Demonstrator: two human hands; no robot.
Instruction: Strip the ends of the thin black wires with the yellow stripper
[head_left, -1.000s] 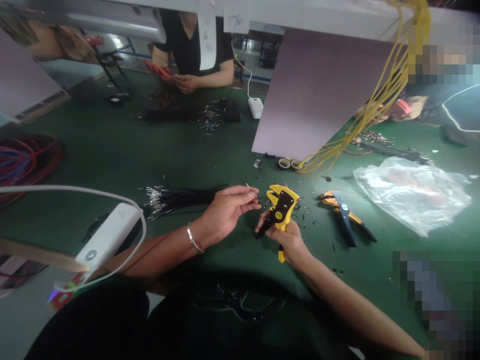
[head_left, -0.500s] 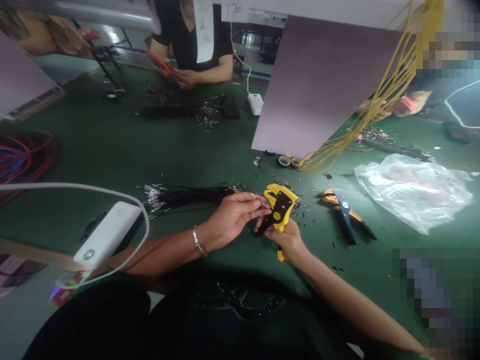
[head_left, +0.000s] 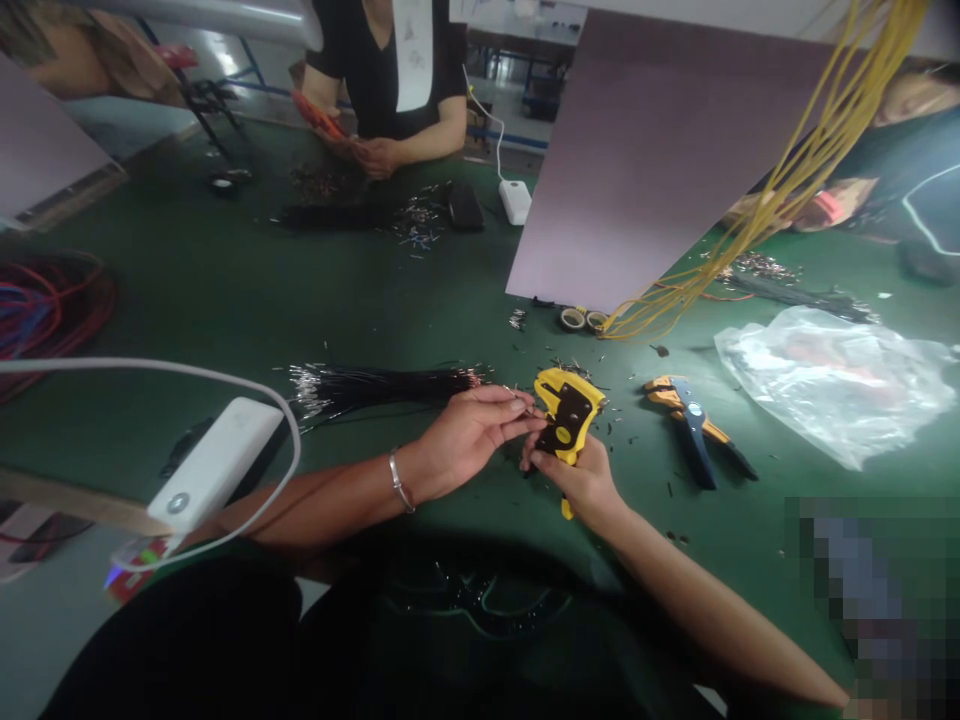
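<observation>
My right hand (head_left: 589,482) is wrapped round the handles of a yellow and black wire stripper (head_left: 574,405), its head pointing up and left. The handles are squeezed together. My left hand (head_left: 466,440), with a silver bangle at the wrist, is closed in a pinch beside the stripper's jaws. Between its fingertips is a thin wire, mostly hidden by the fingers. Behind the left hand lies a bundle of black wires (head_left: 382,386) with silvery ends at the left and coppery ends at the right. Small dark scraps (head_left: 611,410) lie around the stripper's head.
A second stripper, blue and orange (head_left: 694,425), lies at right, before a clear plastic bag (head_left: 840,385). A white power bank (head_left: 217,465) with a cable is at left. Yellow wires (head_left: 795,180) hang by a grey panel (head_left: 637,160). Two co-workers sit across the table.
My right hand has squeezed the stripper's handles together; the dark handle that stuck out at left has drawn in. My left hand stays at the jaws. The view has shifted slightly.
</observation>
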